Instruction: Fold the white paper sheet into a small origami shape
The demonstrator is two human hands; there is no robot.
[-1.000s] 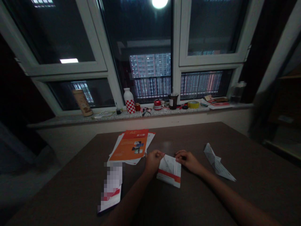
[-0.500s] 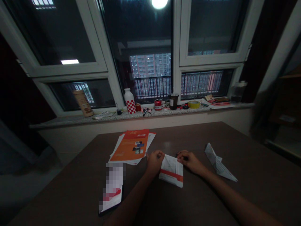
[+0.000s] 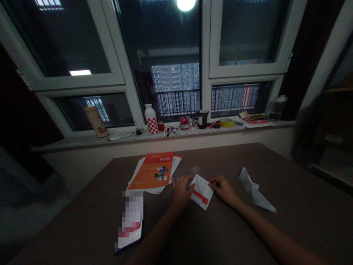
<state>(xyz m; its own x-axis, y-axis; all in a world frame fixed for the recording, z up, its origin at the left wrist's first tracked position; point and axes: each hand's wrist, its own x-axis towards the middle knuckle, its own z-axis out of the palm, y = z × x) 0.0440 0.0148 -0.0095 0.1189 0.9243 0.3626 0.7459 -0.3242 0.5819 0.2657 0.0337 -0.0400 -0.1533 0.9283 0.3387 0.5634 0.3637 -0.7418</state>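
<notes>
A small square of folded paper [image 3: 202, 195], white with a red band, lies on the dark table between my hands, turned so that a corner points toward me. My left hand [image 3: 182, 189] grips its left corner, thumb on top and the fingers curled at the edge. At the right corner, my right hand [image 3: 222, 187] pinches the paper between thumb and forefinger. Further right rests a folded paper shape [image 3: 255, 191] with pointed ends, apart from both hands.
Printed sheets with an orange cover [image 3: 151, 171] lie at the table's back left. Nearer me is a phone-like device [image 3: 131, 224], its screen pixelated. Along the windowsill stand a checkered bottle [image 3: 151, 119], a tan cylinder [image 3: 96, 121], a dark cup [image 3: 202, 119] and yellow tape [image 3: 226, 123].
The folded paper has turned from nearly square-on to a diamond position, and its near edge now sits farther from me. Both hands remain at its sides; the left fingers have spread slightly.
</notes>
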